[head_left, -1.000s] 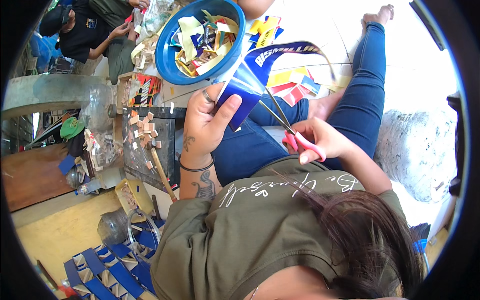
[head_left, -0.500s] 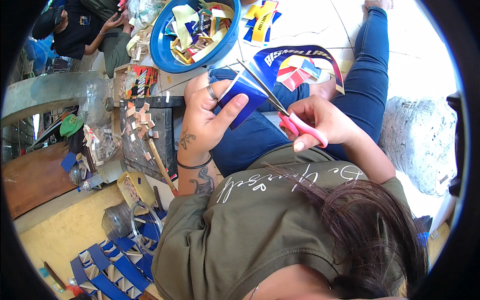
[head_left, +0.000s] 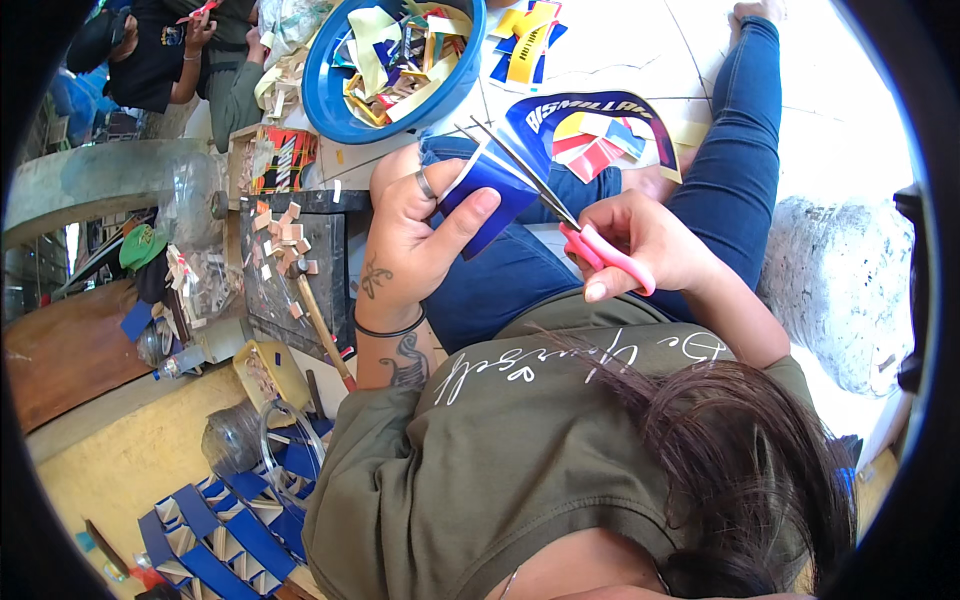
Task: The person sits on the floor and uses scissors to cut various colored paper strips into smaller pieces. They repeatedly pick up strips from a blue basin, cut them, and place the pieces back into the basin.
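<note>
My left hand pinches a folded blue printed strip between thumb and fingers. From the fold, the strip's long lettered end curls away to the right over my lap. My right hand grips pink-handled scissors, with fingers in the loops. The blades lie across the strip, pointing up and left, and look slightly apart; whether they touch it all along cannot be told. Beneath the curl, red, yellow and blue cut pieces lie by my foot.
A blue basin full of colourful scraps stands ahead. Yellow and blue pieces lie on the white tiles. To the left, a hammer and small wooden blocks rest on a dark stand. Another person sits at the upper left.
The strip's curled end has sunk a little and swung slightly left. My hands and the scissors have barely moved. The other person's hand has risen, holding something red.
</note>
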The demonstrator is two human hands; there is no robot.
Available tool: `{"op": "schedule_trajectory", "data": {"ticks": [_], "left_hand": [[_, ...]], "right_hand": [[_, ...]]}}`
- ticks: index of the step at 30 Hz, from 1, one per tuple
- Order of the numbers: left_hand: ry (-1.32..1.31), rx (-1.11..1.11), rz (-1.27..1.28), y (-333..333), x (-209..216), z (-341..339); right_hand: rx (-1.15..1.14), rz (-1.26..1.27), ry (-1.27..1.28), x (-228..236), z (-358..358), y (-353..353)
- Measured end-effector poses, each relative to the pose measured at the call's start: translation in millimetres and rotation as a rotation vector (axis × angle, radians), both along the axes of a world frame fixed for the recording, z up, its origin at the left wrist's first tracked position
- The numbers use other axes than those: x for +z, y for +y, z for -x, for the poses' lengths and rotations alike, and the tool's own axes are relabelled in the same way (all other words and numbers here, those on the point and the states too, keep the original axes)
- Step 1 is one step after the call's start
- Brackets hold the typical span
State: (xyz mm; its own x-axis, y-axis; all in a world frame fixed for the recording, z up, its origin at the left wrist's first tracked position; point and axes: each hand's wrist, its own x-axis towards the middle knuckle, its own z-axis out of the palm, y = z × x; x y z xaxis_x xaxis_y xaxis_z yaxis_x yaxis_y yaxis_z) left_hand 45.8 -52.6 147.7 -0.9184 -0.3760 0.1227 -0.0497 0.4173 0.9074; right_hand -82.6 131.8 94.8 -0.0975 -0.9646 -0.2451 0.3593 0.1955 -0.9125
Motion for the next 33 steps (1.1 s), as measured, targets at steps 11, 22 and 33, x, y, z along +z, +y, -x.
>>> {"op": "schedule_trajectory", "data": {"ticks": [11,22,33], "left_hand": [[0.079,-0.079,-0.038,1.9,0.8,0.4],[0.034,-0.158,-0.136,7.2,4.3,0.8],[0.104,-0.251,-0.082,3.4,-3.1,6.2]], "right_hand": [[-0.011,0.013,0.044,-4.7,-1.7,-0.3],[-0.024,0.029,0.078,-5.1,-2.7,-0.5],[-0.039,0.058,0.096,-6.1,-3.1,-1.3]]}}
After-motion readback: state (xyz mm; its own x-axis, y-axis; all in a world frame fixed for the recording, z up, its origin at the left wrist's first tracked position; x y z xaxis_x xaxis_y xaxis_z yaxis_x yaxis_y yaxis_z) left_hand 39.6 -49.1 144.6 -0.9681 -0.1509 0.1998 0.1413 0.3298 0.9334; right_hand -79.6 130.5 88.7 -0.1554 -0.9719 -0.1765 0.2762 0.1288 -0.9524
